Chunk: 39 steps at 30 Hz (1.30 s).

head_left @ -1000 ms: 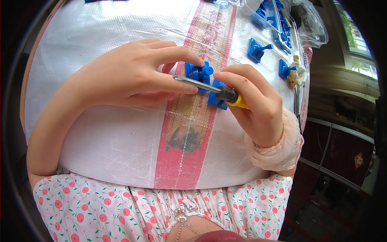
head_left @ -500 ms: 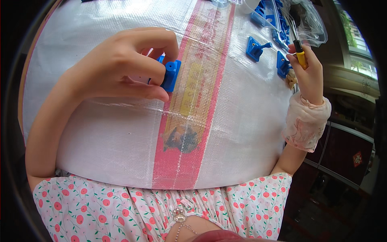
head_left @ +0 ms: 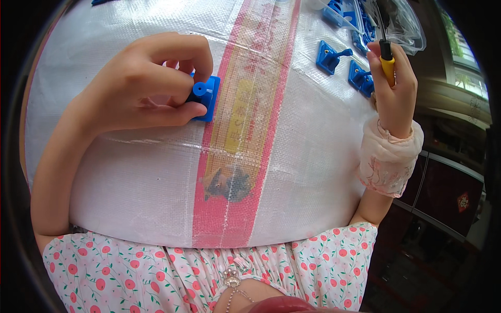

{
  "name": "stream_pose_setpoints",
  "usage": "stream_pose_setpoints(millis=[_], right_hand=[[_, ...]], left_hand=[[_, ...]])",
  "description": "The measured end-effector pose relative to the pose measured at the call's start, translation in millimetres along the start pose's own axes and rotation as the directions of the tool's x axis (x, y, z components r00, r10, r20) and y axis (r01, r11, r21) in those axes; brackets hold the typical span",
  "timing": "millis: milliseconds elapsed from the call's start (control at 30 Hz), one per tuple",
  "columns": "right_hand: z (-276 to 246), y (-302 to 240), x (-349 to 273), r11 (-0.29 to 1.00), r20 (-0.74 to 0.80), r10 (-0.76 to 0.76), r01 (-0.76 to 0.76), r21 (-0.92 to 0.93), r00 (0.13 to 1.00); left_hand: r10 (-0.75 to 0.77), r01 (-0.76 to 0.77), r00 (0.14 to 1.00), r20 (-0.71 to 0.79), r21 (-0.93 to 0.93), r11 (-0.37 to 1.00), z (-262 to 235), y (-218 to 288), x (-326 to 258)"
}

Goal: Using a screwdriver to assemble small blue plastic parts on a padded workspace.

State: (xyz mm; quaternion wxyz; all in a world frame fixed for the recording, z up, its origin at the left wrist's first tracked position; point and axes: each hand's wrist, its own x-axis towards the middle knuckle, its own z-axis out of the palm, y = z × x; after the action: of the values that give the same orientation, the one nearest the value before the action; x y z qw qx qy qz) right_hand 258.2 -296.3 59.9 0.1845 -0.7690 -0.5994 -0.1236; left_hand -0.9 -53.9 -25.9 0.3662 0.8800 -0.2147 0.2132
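My left hand (head_left: 162, 83) is closed on a blue plastic piece (head_left: 207, 99), a square plate with a round, holed post. The thumb and fingers pinch it over the left half of the table, and they hide its left side. At the right, my right hand (head_left: 394, 86) grips a screwdriver (head_left: 387, 65) by its yellow and black handle, with the metal shaft pointing away from me. Just left of that hand lie two similar blue pieces: one plate with a peg sticking out (head_left: 330, 57) and another plate (head_left: 360, 78) partly beside the fingers.
A white woven sheet (head_left: 130, 193) with a pink and yellow printed stripe (head_left: 229, 219) covers the table. At the far right stand a clear container (head_left: 339, 15) with blue parts and a clear plastic bag (head_left: 404, 26). Dark cabinets (head_left: 449, 193) are beyond the table's right edge.
The blue piece in my left hand has turned, showing more of its plate and post, and sits slightly further left. My right hand has shifted a little with the screwdriver, now held more upright.
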Motion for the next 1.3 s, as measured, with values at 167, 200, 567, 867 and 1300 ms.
stream_pose_setpoints(millis=[167, 200, 567, 867, 1300], right_hand=[[12, -21, -1, 0.992, 0.1, -0.124, 0.125, -0.004, 0.987], [16, -19, -2, 0.994, 0.095, -0.112, 0.112, 0.006, 0.989], [1, 7, -16, 0.989, 0.184, 0.009, 0.018, -0.145, 0.983], [-13, -18, -22, 0.858, 0.215, -0.188, 0.267, -0.439, 0.958], [47, -75, -38, 0.653, 0.24, -0.005, -0.178, 0.736, 0.971]], left_hand=[[0.019, -0.019, 1.0, 0.004, 0.031, 0.999, -3, 1, 6], [0.024, -0.024, 1.0, -0.002, 0.04, 0.999, -3, 1, 7], [0.029, -0.03, 0.999, 0.014, 0.019, 0.999, 3, 1, 11], [-0.02, 0.02, 0.999, 0.03, -0.004, 1.0, 4, -2, 3], [-0.194, 0.242, 0.955, -0.223, 0.209, 0.948, -8, -5, -10]])
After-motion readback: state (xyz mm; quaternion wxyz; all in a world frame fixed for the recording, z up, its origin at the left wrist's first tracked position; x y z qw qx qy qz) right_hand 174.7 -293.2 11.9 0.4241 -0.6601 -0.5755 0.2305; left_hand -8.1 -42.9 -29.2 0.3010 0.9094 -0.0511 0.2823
